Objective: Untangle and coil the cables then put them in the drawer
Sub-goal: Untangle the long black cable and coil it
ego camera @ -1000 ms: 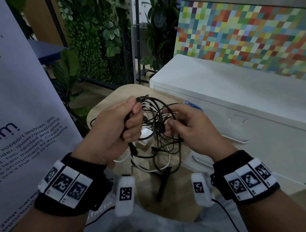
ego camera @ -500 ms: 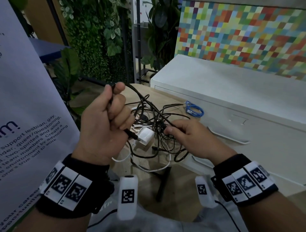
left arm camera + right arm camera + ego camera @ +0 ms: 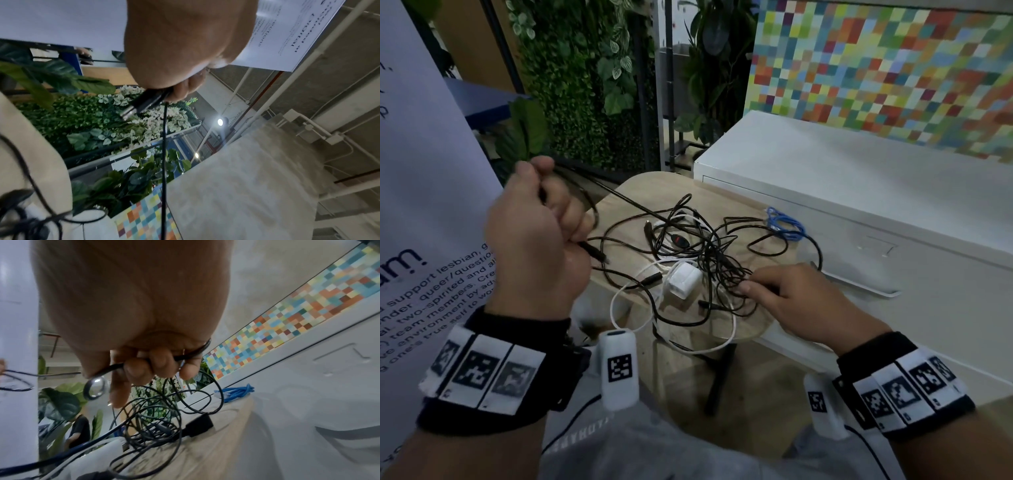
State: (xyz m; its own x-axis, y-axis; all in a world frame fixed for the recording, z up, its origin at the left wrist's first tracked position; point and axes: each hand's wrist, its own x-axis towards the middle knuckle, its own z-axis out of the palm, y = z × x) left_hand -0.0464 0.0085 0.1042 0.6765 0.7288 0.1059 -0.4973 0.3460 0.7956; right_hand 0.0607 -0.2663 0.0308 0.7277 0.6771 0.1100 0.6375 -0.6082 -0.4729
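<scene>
Cables (image 3: 688, 260) tangled on round table (image 3: 763, 329). Left hand (image 3: 534, 240) fists one black lead, raised; right hand (image 3: 801, 301) pinches strands at knot. Risk: hard pull cinches knot, drags white charger (image 3: 683, 281) off.

Dim, even indoor light; wrist views bend strongly at the edges, near skin blurred, small ceiling lamps glaring

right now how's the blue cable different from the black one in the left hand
The blue cable lies bundled at the table's far edge, untouched; the black cable is raised and stretched taut, gripped by the left hand. The blue one sits apart from the tangle; the black one runs into it. Both are thin cables.
</scene>
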